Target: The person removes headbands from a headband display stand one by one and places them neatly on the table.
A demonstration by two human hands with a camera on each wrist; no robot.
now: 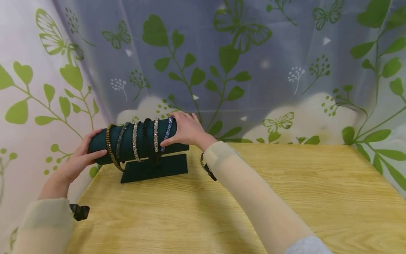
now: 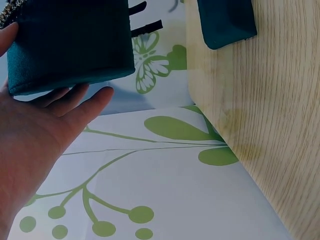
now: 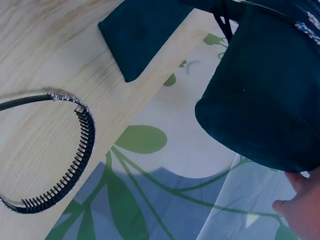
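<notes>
A dark green headband stand point(image 1: 155, 171) with a horizontal padded roll carries several glittery headbands. My left hand point(image 1: 74, 160) grips the roll's left end, thumb in front and fingers behind; the left wrist view shows the fingers under the padded end point(image 2: 70, 55). At the opposite end, my right hand point(image 1: 188, 130) holds a blue glitter headband point(image 1: 167, 134) against the roll, thumb low on its front and fingers over the top. A gold headband point(image 1: 110, 144) sits nearest my left thumb. Silver headbands point(image 1: 135, 141) and dark ones point(image 1: 120, 141) lie between the hands.
Another headband with comb teeth point(image 3: 85, 145) shows over the wooden table point(image 3: 45, 70) in the right wrist view. A patterned curtain point(image 1: 196, 60) with leaves and butterflies hangs behind and left of the table. Black gear point(image 1: 80, 212) is at my left wrist.
</notes>
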